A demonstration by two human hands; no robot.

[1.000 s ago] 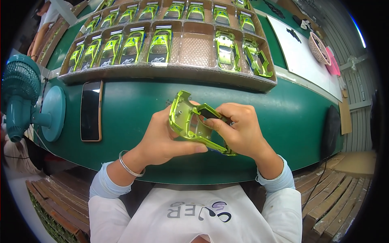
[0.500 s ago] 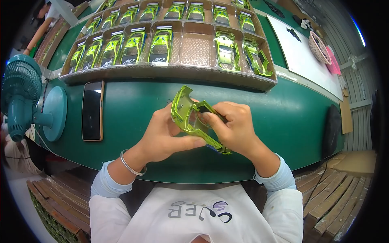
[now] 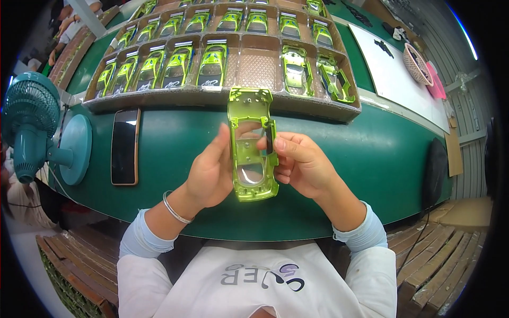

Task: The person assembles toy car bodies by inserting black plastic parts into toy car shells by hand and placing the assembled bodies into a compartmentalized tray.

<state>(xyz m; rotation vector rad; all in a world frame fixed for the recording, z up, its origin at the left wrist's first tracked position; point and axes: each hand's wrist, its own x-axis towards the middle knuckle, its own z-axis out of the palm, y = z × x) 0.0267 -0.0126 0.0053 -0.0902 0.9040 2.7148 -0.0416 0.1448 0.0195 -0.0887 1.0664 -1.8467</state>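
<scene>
Upright over the green table, a lime-green toy car body shell [image 3: 250, 108] shows its hollow underside, with clear window pieces inside it. My left hand [image 3: 207, 172] holds it by the left edge, thumb along the side and fingers behind, partly hidden. On the right edge, a dark-windowed side panel [image 3: 271, 139] stands at the shell's middle. My right hand [image 3: 306, 161] is closed there, thumb and fingers pinching the shell at this panel.
A cardboard tray [image 3: 222, 99] of green car bodies in compartments lies beyond my hands. Left are a phone [image 3: 125, 148] and a teal fan [image 3: 32, 122]. A white board [image 3: 392, 79] and woven basket [image 3: 418, 63] are at right. Another person [image 3: 79, 24] is far left.
The shell has turned from a slanted pose to upright, its underside facing me. My left thumb has moved to its left edge, and my right hand has shifted to the outside of its right edge.
</scene>
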